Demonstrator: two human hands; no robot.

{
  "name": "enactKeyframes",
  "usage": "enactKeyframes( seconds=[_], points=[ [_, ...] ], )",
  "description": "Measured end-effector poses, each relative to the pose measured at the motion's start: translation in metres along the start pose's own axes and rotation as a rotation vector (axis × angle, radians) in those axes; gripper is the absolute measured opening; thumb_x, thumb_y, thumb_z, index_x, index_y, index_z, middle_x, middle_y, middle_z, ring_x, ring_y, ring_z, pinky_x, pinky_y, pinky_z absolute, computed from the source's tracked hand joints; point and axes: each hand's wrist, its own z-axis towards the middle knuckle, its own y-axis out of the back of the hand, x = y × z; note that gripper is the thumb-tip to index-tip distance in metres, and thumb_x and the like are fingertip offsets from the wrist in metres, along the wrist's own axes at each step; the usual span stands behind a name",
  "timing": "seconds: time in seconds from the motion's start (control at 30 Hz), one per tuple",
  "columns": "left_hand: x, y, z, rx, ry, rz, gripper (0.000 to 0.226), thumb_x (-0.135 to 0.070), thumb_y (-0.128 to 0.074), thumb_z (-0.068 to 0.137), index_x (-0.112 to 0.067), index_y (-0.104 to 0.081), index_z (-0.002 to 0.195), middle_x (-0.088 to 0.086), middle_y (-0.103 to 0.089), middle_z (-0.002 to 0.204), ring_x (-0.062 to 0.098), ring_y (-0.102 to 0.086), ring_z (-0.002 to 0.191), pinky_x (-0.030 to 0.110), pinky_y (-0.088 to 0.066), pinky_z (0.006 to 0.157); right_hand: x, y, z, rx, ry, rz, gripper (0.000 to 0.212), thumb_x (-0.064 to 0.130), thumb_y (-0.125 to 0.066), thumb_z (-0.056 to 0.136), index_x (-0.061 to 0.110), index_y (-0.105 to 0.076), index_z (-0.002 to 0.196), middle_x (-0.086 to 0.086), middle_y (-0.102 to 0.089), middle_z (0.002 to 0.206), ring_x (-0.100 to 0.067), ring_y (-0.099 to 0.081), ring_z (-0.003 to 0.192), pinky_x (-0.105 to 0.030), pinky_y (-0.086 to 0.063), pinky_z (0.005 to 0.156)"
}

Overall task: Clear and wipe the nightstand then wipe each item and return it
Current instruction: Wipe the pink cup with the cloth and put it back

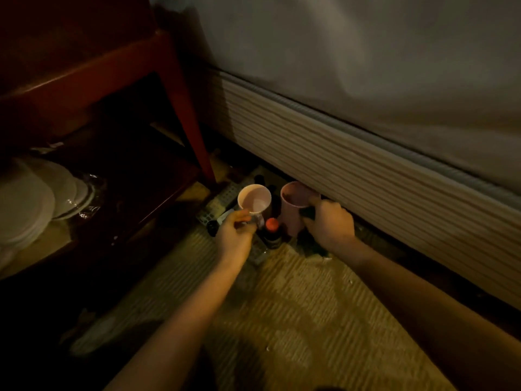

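Head view: at centre frame the left hand (235, 235) pinches the handle of a pale mug (254, 202), fingers curled round it. Just right, the right hand (329, 221) wraps the side of a pink cup (296, 206), which stands close beside the mattress edge (366, 165). Between the two hands stands a dark bottle with a red cap (272, 230) (label unreadable). A remote (218, 204) lies behind the mug. The red-brown nightstand (180, 88) fills the upper left, with white plates (33, 201) on its lower shelf.
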Motion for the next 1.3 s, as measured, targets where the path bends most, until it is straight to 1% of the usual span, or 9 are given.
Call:
enactKeyframes(
  seconds=[0.2,0.33,0.43,0.57,0.67,0.83,1.07,1.17,1.3],
  points=[
    [-0.021,0.012,-0.049,0.274,-0.138,-0.115,0.053,-0.036,-0.069,0.083,-0.023,-0.051,0.131,-0.015,-0.053,0.119,-0.015,-0.051,0.099,0.006,-0.043,0.076,0.007,0.075,-0.056,0.015,0.035,0.097,0.018,0.034,-0.061,0.084,0.025,-0.065,0.098,0.001,-0.065,0.086,-0.021,-0.062,0.082,-0.031,-0.049,0.069],
    [-0.034,0.019,-0.08,0.544,-0.164,-0.206,0.077,-0.053,-0.071,0.061,-0.034,-0.043,0.131,-0.016,-0.055,0.124,-0.004,-0.055,0.109,0.016,-0.046,0.085,0.028,0.129,-0.091,0.178,0.21,0.202,0.01,0.033,-0.069,0.078,0.038,-0.061,0.082,0.013,-0.062,0.075,-0.002,-0.06,0.073,-0.018,-0.048,0.066],
    [-0.034,0.022,-0.098,0.514,-0.177,-0.407,0.077,-0.054,-0.077,0.051,-0.029,-0.051,0.119,-0.006,-0.065,0.11,0.007,-0.064,0.101,0.021,-0.052,0.08,0.046,0.14,-0.111,0.243,0.31,0.343,0.012,0.034,-0.07,0.078,0.039,-0.06,0.082,0.016,-0.063,0.081,0.006,-0.059,0.076,-0.006,-0.042,0.064],
    [-0.034,0.017,-0.112,0.277,0.061,-0.727,0.068,-0.049,-0.07,0.077,-0.007,-0.052,0.127,0.005,-0.067,0.103,0.026,-0.066,0.092,0.024,-0.056,0.066,0.06,0.122,-0.132,-0.123,0.11,1.103,0.018,0.022,-0.064,0.087,0.024,-0.061,0.104,0.011,-0.063,0.092,0.003,-0.063,0.083,-0.014,-0.051,0.071],
    [-0.03,0.003,-0.116,0.209,0.057,-0.676,0.081,-0.058,-0.067,0.066,-0.022,-0.045,0.135,0.001,-0.061,0.123,0.019,-0.063,0.106,0.036,-0.055,0.085,0.075,0.086,-0.14,-0.357,0.003,1.023,0.019,0.035,-0.055,0.092,0.028,-0.057,0.109,0.009,-0.059,0.1,0.002,-0.057,0.092,-0.022,-0.05,0.08],
    [-0.023,0.003,-0.124,0.179,0.146,-0.695,0.092,-0.077,-0.069,0.051,-0.031,-0.051,0.128,0.003,-0.062,0.121,0.022,-0.062,0.108,0.043,-0.053,0.087,0.083,0.047,-0.144,-0.133,-0.027,0.814,0.066,0.058,-0.055,0.084,0.044,-0.027,0.142,0.006,-0.035,0.141,-0.003,-0.036,0.125,-0.015,-0.032,0.097],
    [-0.003,0.015,-0.133,0.415,0.276,-0.915,0.055,-0.053,-0.059,0.077,-0.025,-0.057,0.124,0.01,-0.067,0.116,0.026,-0.066,0.103,0.047,-0.055,0.078,0.079,0.038,-0.135,0.006,-0.155,1.284,0.006,0.039,-0.056,0.091,0.039,-0.06,0.095,0.013,-0.07,0.092,0.002,-0.065,0.087,-0.017,-0.049,0.073],
    [0.007,0.016,-0.136,0.463,0.284,-0.986,0.082,-0.066,-0.07,0.061,-0.026,-0.052,0.13,0.012,-0.062,0.126,0.032,-0.06,0.114,0.059,-0.043,0.098,0.073,0.036,-0.126,0.14,-0.303,1.409,0.026,0.042,-0.054,0.091,0.021,-0.066,0.098,0.003,-0.072,0.087,-0.013,-0.068,0.085,-0.025,-0.052,0.073],
    [0.006,0.023,-0.137,0.547,0.208,-0.937,0.082,-0.07,-0.074,0.053,-0.032,-0.054,0.123,0.01,-0.066,0.119,0.028,-0.064,0.108,0.047,-0.055,0.086,0.066,0.03,-0.128,0.303,-0.586,1.543,0.045,0.052,-0.048,0.09,0.012,-0.064,0.098,-0.005,-0.066,0.08,-0.019,-0.062,0.075,-0.034,-0.049,0.071]
  ],
)
